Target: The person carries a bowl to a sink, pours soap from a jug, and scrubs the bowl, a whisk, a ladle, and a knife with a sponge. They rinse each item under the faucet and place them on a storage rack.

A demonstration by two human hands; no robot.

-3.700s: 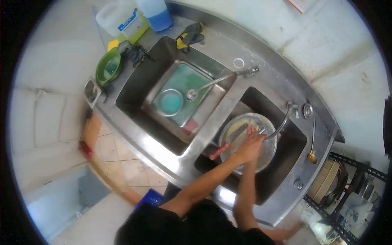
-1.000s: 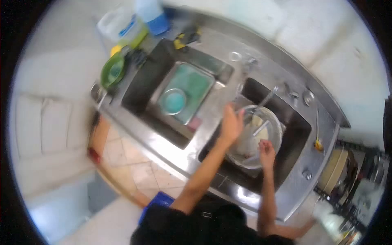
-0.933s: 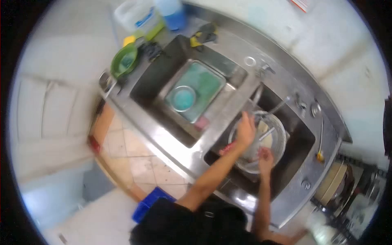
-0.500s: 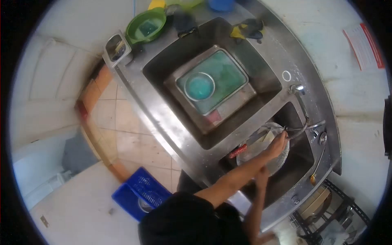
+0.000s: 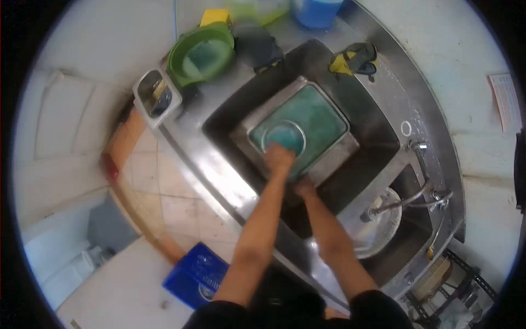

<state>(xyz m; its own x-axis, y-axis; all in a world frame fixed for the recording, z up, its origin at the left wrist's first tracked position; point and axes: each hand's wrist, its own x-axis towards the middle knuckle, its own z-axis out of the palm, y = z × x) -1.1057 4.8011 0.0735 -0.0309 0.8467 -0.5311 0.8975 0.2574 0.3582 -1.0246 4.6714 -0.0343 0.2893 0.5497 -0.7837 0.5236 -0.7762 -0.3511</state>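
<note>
My left hand (image 5: 280,159) is over the near rim of a round metal container (image 5: 301,143) holding blue-green liquid. Its fingers are blurred and partly hidden, so whether they grip the rim cannot be made out. The container sits in a rectangular tray (image 5: 323,120) of green liquid, in the large steel sink (image 5: 372,137). Just right of it, my right hand (image 5: 304,187) reaches down by the tray's near edge. Its fingers are hidden and smeared by motion.
The smaller sink at right holds a large round pan (image 5: 392,225), with a spray hose (image 5: 405,202) hanging over it. Around the large sink are a green basin (image 5: 205,55), a metal container (image 5: 157,96), yellow-black gloves (image 5: 355,59) and a blue container (image 5: 316,12). A blue crate (image 5: 194,274) stands lower left.
Both hands have moved left from the small sink into the large one. My left hand has let go of the spray hose. The red object by the pan is no longer visible there.
</note>
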